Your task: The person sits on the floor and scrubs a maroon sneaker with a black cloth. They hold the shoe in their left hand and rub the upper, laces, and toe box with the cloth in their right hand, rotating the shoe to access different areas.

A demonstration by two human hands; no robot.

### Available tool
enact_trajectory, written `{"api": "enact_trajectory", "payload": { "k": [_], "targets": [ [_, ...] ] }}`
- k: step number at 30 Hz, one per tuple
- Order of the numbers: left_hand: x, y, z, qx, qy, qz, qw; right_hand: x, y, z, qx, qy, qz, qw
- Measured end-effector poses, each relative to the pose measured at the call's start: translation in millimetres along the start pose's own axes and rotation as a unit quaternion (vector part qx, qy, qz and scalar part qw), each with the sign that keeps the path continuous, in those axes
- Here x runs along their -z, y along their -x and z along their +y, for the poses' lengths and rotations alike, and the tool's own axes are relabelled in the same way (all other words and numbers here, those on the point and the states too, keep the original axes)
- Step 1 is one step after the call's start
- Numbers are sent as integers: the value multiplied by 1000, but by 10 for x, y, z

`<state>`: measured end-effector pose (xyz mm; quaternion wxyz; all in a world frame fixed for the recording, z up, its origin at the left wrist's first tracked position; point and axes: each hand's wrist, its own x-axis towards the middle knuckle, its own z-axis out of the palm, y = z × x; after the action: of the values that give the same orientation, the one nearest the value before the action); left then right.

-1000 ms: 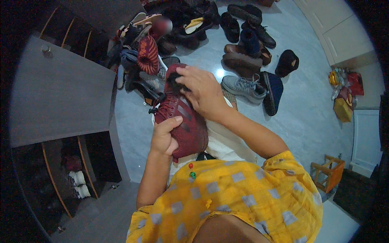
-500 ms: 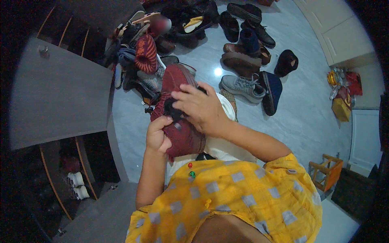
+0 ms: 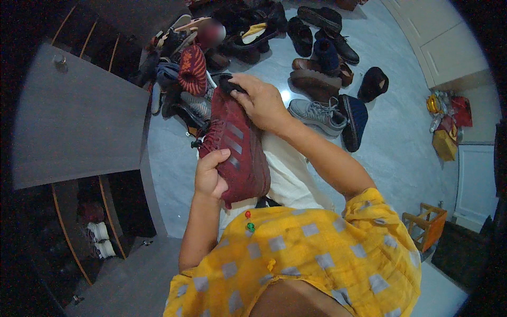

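Observation:
A dark red lace-up sneaker [image 3: 244,161] with grey stripes on its side is held up over my lap, toe pointing away from me. My left hand [image 3: 210,174] grips it near the heel, thumb on the side. In my right hand [image 3: 262,103] is a bunched black cloth [image 3: 228,84], pressed against the toe end of the sneaker. The fingers curl over the cloth and partly hide it. Laces with a black toggle [image 3: 196,143] hang at the shoe's left side.
A pile of shoes lies ahead left, with a red patterned knit shoe [image 3: 193,71]. Grey sneakers [image 3: 318,115] and a navy shoe [image 3: 355,121] stand ahead right. An open grey cabinet door [image 3: 79,121] is at left. A wooden stool [image 3: 426,227] stands right.
My right hand has slid with the black cloth from the sneaker's middle forward to its toe, uncovering the striped side. My left hand keeps its grip.

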<state>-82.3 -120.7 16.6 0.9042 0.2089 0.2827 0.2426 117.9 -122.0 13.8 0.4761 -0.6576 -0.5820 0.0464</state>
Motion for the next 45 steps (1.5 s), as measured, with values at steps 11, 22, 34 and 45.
{"api": "enact_trajectory", "payload": {
  "k": [11,22,34,45],
  "targets": [
    [-20,16,7,4,-2,-18,1000,302,420,-300,46,79,-44,995],
    [-49,18,-1,-9,-6,2,1000,333,509,-348,108,150,-49,982],
    [55,-13,-26,-13,-7,-1,1000,68,88,-154,50,107,-15,993],
    [2,17,-10,-1,-17,-3,1000,375,672,-445,87,154,-62,982]
  ]
}}
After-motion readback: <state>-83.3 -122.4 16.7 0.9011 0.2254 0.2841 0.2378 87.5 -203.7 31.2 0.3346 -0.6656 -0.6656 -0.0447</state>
